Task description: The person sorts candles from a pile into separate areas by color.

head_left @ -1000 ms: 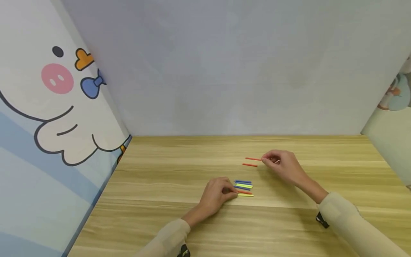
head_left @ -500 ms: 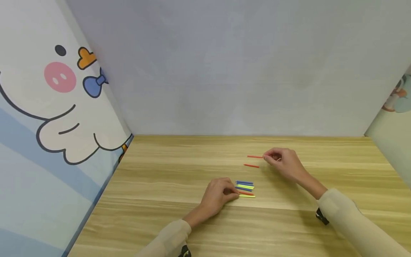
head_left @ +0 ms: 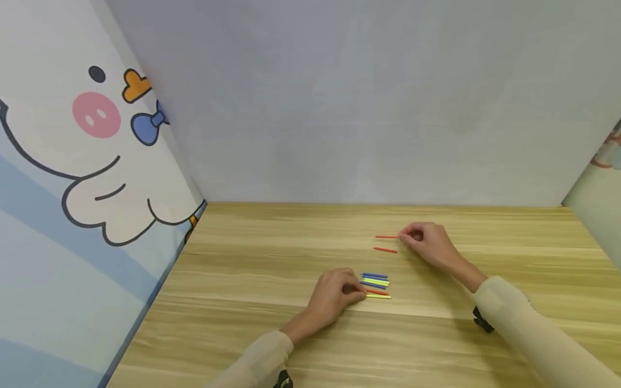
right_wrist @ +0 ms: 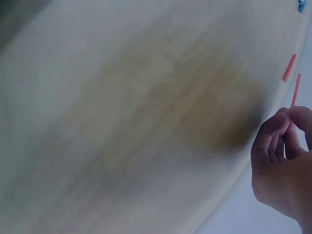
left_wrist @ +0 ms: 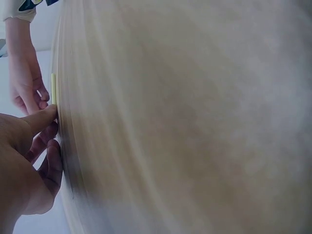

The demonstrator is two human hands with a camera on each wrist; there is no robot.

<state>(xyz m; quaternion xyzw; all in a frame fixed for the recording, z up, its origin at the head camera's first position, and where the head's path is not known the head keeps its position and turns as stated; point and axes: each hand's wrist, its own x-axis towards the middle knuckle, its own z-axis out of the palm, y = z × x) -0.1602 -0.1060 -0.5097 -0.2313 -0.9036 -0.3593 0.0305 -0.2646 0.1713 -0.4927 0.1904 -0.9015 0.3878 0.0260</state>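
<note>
A thin, straight red stick with a smooth matte look, perhaps wood or plastic (head_left: pixel 386 236), lies along the far side of the work, its right end in the person's right hand (head_left: pixel 429 245), pinched between thumb and fingertips. The right wrist view shows it against the pale backdrop, so it may be slightly raised, though the head view does not settle that. It should handle as very light and fairly stiff — easy to roll or swing if gripped loosely, and likely to snap if bent hard. Pinching one end leaves the far tip free to wander; a hold nearer the middle should steady it.

Just nearer the person lies a second thin red stick with a pointed left end (head_left: pixel 385 250), untouched. Further in, a close bundle holds slim blue sticks (head_left: pixel 375 275), bright yellow-green sticks (head_left: pixel 375 282) and an orange-red stick (head_left: pixel 378 292). At its near edge is a slender yellow stick (head_left: pixel 379 297); the left hand (head_left: pixel 333 295) has its curled thumb and forefinger on that stick's left end.

All rests on a pale wood-grain tabletop (head_left: pixel 252 237) — beyond it stands a plain greyish-white backdrop (head_left: pixel 364 108).
</note>
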